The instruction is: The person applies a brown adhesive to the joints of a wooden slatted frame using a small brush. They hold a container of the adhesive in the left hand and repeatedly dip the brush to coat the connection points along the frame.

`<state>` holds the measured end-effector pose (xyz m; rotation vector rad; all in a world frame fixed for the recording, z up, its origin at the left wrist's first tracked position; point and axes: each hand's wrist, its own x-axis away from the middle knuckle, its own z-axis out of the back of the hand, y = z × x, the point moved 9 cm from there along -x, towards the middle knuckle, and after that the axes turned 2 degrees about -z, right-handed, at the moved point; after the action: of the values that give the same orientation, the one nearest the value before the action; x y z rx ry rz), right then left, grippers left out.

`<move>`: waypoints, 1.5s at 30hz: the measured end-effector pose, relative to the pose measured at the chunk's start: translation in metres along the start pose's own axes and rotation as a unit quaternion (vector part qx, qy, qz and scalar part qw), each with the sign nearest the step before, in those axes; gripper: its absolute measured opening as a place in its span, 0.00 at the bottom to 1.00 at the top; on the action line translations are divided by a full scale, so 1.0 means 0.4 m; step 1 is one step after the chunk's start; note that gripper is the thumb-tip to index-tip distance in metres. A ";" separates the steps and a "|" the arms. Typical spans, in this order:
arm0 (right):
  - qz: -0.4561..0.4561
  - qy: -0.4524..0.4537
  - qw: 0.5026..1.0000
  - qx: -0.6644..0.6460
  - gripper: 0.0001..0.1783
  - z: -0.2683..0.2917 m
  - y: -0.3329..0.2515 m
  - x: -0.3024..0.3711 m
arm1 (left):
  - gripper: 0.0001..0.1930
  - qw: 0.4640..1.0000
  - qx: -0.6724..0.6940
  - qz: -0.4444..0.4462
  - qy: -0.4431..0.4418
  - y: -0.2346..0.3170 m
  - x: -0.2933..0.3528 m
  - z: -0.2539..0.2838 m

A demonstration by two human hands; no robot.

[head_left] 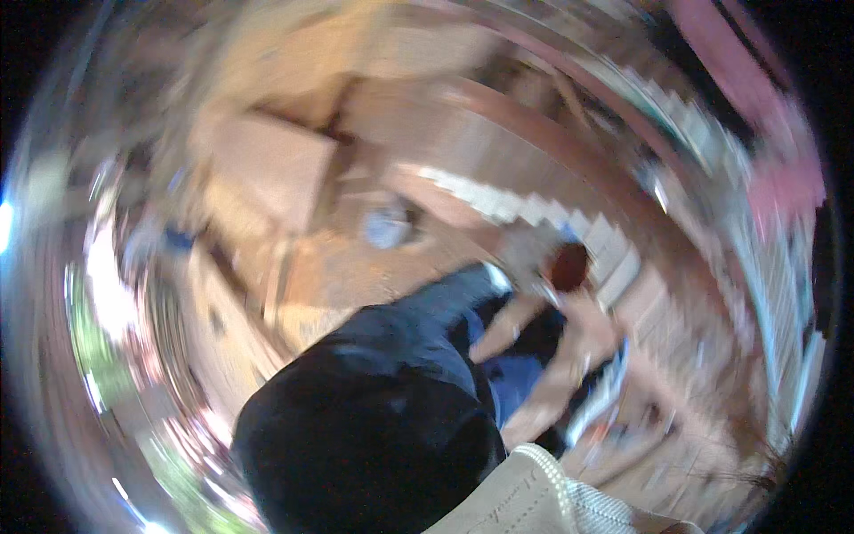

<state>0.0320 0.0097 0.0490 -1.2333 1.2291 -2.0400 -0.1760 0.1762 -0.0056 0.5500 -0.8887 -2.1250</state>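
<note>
Motion blur smears the whole view. Right of the middle, my right hand [592, 327] reaches forward over my dark-clothed lap and meets a reddish-brown rounded piece [567, 266]. That hand seems to grip its lower edge, though the fingers are smeared. Just to the left, my left hand [514, 322] comes close to the same piece; whether it touches cannot be made out. Beyond both hands a long row of pale, flat pieces [525, 210] lies on edge, running from the upper left down to the right.
A brown block-like box [271, 165] stands at the upper left. Beside it a small bluish-white round thing [388, 227] rests on the orange-brown ground. Pink cloth [787, 191] hangs at the far right. My dark-trousered knee [365, 418] fills the lower middle.
</note>
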 end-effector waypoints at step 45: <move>0.298 -0.115 0.824 0.468 0.37 -0.178 -0.312 -0.149 | 0.27 0.993 0.036 -0.019 0.109 0.013 -0.079 -0.003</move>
<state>0.0077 0.1482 0.1155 -0.4837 0.2899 -1.5773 -0.1532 0.1978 0.0004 0.8256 -0.8393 -2.0255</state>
